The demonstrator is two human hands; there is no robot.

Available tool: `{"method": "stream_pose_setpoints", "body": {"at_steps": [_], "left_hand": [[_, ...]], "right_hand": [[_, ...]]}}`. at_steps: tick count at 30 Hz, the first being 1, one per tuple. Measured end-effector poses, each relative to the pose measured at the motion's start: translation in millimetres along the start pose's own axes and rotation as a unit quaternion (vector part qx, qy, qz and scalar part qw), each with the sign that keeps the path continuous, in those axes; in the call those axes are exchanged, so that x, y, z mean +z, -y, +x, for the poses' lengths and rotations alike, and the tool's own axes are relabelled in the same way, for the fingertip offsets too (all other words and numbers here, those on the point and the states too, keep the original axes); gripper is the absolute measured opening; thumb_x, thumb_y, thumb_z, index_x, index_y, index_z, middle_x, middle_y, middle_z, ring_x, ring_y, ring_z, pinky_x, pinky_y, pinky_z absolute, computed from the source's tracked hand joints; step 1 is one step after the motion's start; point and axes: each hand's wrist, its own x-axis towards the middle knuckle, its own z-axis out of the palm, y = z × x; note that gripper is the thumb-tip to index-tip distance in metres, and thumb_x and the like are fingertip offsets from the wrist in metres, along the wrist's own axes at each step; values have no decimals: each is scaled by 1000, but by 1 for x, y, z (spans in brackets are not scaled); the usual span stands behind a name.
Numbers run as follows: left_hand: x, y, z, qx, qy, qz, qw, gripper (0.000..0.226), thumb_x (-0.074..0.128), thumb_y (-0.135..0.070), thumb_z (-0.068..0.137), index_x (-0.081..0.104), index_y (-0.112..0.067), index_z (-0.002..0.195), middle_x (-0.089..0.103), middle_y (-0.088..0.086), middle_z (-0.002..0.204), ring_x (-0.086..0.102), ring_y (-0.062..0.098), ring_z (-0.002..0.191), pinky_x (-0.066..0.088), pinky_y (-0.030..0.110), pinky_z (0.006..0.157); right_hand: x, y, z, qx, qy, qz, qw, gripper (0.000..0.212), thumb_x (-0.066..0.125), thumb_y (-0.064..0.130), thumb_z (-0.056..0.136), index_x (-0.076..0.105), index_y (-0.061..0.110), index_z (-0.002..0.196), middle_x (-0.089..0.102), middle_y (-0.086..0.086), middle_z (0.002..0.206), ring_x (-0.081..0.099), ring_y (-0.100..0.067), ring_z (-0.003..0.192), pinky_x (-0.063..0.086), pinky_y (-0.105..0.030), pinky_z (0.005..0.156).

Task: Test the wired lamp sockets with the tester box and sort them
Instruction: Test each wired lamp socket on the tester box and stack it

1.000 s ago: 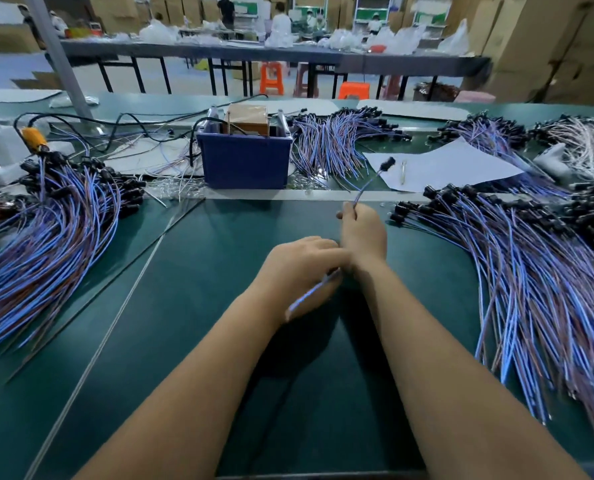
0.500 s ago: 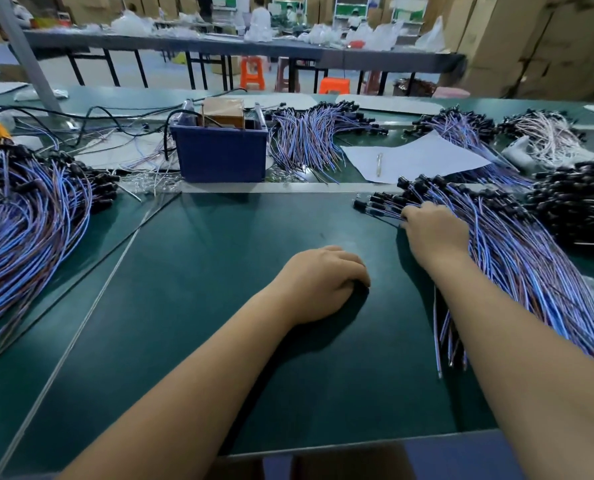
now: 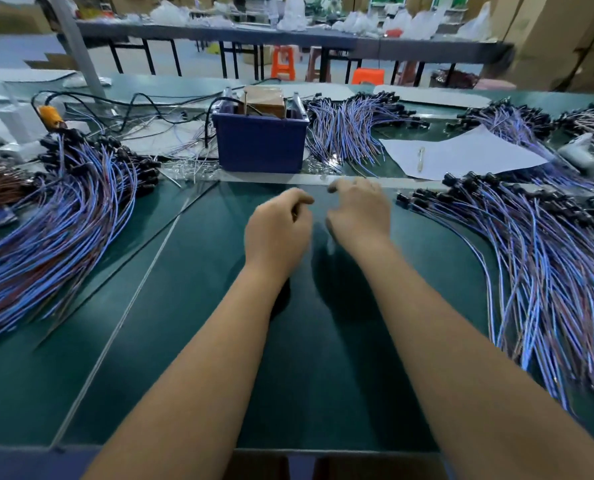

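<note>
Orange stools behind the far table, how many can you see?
2. One orange stool stands under the far table near the middle; a second orange stool sits lower to its right. Others may be hidden by the table.

Both hands, left [image 3: 277,226] and right [image 3: 359,212], are motion-blurred; any grip cannot be confirmed. The left pile [image 3: 56,223] and right pile [image 3: 545,258] run past the frame edges.

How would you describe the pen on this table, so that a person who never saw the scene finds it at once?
Start from the dark blue box at the far middle of the green table. To its right a white sheet of paper lies among bundles of blue wires. The pen lies on the sheet's left part: a pale, thin stick, the only loose thing on the paper.
</note>
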Motion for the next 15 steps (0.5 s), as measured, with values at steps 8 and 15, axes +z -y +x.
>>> {"method": "stream_pose_setpoints", "body": {"at_steps": [8, 15], "left_hand": [[-42, 47, 24, -108, -87, 80, 987, 27, 48, -12, 90, 72, -16, 101, 67, 5, 109, 55, 25, 105, 42, 29, 81], [-90, 85, 47, -275, -77, 210, 935, 37, 45, -23, 92, 65, -19, 122, 21, 11, 158, 23, 35, 135, 27, 39, 108]], "right_hand": [[48, 63, -14, -82, 73, 55, 992, 32, 50, 35, 94, 61, 26, 122, 52, -6, 122, 42, -29, 116, 38, -39, 98], [49, 59, -14, -88, 73, 82, 990, 30, 47, 31, 95, 61, 25, 121, 51, -3, 121, 40, -26, 115, 34, -38, 97]]}}
